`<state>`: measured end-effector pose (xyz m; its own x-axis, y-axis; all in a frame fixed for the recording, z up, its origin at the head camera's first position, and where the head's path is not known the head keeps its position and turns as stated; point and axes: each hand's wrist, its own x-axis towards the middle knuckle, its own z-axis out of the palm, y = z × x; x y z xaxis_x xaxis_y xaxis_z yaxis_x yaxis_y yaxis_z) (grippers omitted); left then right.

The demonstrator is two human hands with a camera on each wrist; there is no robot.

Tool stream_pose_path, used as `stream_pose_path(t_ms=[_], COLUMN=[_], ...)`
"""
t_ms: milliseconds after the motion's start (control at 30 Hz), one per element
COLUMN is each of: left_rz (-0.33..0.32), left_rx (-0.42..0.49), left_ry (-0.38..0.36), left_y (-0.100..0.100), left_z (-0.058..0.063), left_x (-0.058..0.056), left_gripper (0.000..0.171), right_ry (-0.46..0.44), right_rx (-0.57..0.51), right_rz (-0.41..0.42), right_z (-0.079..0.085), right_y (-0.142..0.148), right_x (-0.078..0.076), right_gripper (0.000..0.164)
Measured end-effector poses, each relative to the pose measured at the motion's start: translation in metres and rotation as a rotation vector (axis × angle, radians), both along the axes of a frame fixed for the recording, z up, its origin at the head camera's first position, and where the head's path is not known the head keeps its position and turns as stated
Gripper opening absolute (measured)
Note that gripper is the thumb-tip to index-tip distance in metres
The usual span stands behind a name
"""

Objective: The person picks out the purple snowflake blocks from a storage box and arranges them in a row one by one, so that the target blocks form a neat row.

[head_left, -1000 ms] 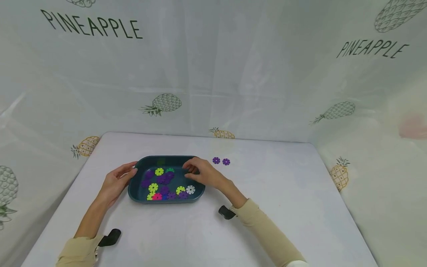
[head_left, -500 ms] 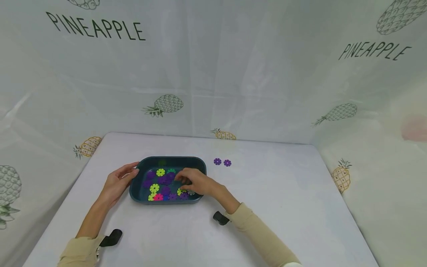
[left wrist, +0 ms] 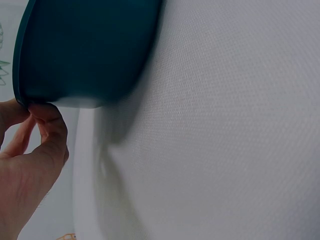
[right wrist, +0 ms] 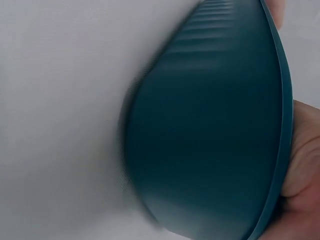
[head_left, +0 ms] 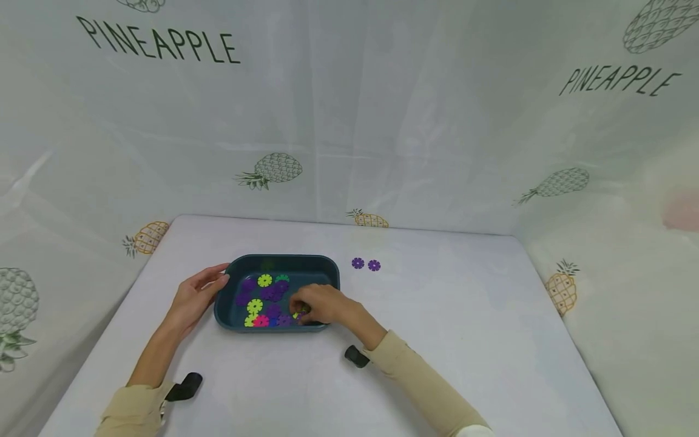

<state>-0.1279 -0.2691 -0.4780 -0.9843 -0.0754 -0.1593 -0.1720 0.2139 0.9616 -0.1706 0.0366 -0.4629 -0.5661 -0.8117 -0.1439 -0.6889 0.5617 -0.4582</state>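
Observation:
A dark teal oval tray (head_left: 311, 262) sits on the white table, with several flat notched flower-shaped discs inside. Purple discs (head_left: 273, 293), yellow discs (head_left: 254, 306) and a pink disc (head_left: 261, 321) lie toward its left and front. My left hand (head_left: 192, 298) pinches the tray's left rim between thumb and fingers; the left wrist view shows this grip from beside the tray wall (left wrist: 85, 55). My right hand (head_left: 321, 303) reaches over the right rim, fingertips bent down around a yellow disc (head_left: 297, 315) near the front. I cannot tell whether it grips that disc.
Two purple discs (head_left: 366, 264) lie side by side on the table (head_left: 437, 315), just beyond the tray's right end. Behind the table's back edge hangs a pale curtain (head_left: 437, 121) with pineapple prints. A dark wrist camera (head_left: 357, 356) sticks out at the right sleeve.
My right hand has moved left and then down toward the tray's front, now covering the white disc seen earlier. The left hand keeps its hold on the rim.

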Motion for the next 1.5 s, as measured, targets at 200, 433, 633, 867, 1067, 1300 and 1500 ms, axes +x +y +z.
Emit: stream_pose_path(t_ms=[200, 433, 633, 867, 1067, 1300, 1500], left_rz=[0.005, -0.009, -0.01, -0.002, -0.012, 0.006, 0.003], left_rx=[-0.005, -0.019, -0.028, -0.019, -0.022, -0.023, -0.023], left_ry=[-0.016, -0.024, -0.019, -0.017, -0.011, -0.022, -0.027], left_y=[0.003, 0.003, 0.002, 0.0, 0.0, -0.001, 0.0], left_z=[-0.003, -0.003, -0.001, 0.0, 0.0, 0.002, 0.002], left_x=[-0.002, -0.001, 0.0, 0.003, 0.002, 0.002, 0.002], left_gripper=[0.064, 0.066, 0.066, 0.066, 0.066, 0.067, 0.067], right_ry=[-0.105, -0.034, 0.033, 0.059, 0.05, 0.086, 0.144], right_rx=[-0.102, -0.25, -0.289, -0.429, -0.527, -0.62, -0.692], right_rz=[0.046, 0.043, 0.008, -0.073, -0.223, -0.325, -0.399], right_z=[0.008, 0.013, 0.019, 0.021, 0.024, 0.026, 0.021], right_y=[0.006, 0.021, 0.035, 0.047, 0.057, 0.07, 0.091], right_x=[-0.005, -0.014, -0.017, -0.021, -0.023, -0.03, -0.034], right_gripper=[0.013, 0.008, 0.015, 0.016, 0.016, 0.017, 0.015])
